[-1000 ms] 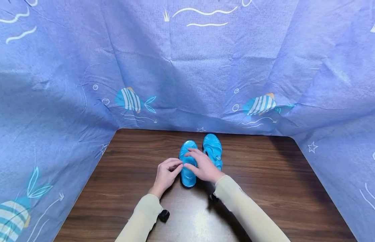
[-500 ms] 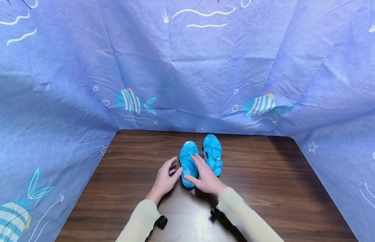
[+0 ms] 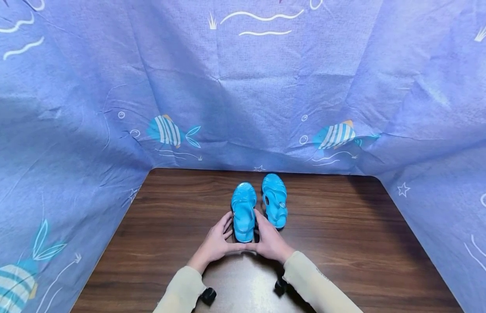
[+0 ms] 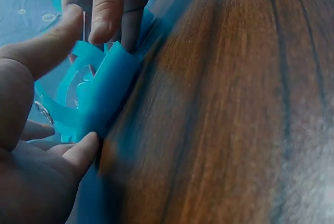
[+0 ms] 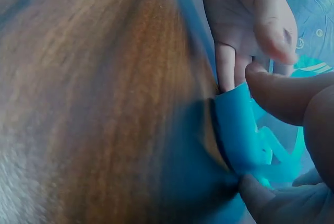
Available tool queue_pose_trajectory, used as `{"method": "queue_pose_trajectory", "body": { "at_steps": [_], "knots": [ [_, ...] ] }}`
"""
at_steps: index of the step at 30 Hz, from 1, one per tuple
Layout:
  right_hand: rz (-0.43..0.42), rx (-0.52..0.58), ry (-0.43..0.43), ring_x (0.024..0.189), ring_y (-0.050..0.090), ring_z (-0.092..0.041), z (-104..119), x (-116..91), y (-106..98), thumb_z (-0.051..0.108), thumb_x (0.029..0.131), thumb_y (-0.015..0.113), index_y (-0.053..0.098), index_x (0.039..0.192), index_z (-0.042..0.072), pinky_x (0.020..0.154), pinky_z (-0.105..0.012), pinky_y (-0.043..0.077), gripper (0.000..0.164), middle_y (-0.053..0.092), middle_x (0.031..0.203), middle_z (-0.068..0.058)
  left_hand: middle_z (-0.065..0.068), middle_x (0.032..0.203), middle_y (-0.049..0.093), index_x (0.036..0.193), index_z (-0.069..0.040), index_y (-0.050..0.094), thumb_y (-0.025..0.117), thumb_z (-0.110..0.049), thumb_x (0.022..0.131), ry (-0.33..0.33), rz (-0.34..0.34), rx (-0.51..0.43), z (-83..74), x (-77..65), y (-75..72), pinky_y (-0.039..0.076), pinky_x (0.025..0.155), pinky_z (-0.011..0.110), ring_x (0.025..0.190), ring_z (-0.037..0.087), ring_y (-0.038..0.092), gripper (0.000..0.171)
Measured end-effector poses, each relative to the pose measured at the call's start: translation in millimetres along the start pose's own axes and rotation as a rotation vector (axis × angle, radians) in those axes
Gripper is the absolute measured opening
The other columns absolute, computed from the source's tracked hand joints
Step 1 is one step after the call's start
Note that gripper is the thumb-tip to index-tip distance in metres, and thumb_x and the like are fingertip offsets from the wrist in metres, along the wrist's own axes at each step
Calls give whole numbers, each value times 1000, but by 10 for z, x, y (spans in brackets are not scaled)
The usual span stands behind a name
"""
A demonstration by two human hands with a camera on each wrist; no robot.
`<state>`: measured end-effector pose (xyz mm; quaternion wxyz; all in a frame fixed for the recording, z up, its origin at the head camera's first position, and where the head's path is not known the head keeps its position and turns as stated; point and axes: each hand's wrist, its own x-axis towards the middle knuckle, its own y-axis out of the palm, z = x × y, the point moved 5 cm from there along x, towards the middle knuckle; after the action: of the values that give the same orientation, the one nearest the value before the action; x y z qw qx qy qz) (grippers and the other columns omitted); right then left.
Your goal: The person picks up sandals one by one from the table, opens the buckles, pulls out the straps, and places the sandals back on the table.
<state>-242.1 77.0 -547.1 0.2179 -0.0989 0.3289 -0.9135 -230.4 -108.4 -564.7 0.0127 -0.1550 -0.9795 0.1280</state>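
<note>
Wide-spread, gripping nothing, my left hand (image 3: 214,243) and right hand (image 3: 269,239) have shifted to touch alongside the nearer blue strappy plastic sandal (image 3: 244,219), likely steadying it.

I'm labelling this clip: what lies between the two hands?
One blue sandal lies between the left hand and the right hand, its heel towards the person; the head view shows it.
</note>
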Motion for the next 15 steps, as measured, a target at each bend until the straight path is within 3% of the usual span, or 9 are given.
{"method": "queue_pose_trajectory", "body": {
  "at_steps": [8,15],
  "knots": [
    [-25,68,21,138,56,-33,-69,3,36,24,85,91,23,165,3,108,-46,52,108,45,160,-19,29,166,31,163,4,24,91,-2,80,12,3,-91,65,34,9,47,111,48,150,45,38,107],
    [-40,141,14,138,56,-31,-103,9,88,11,86,89,27,164,6,105,-40,55,100,48,157,-18,34,159,40,160,5,31,88,9,78,57,-41,-63,60,44,15,53,106,45,143,49,46,100]
  ]
}}
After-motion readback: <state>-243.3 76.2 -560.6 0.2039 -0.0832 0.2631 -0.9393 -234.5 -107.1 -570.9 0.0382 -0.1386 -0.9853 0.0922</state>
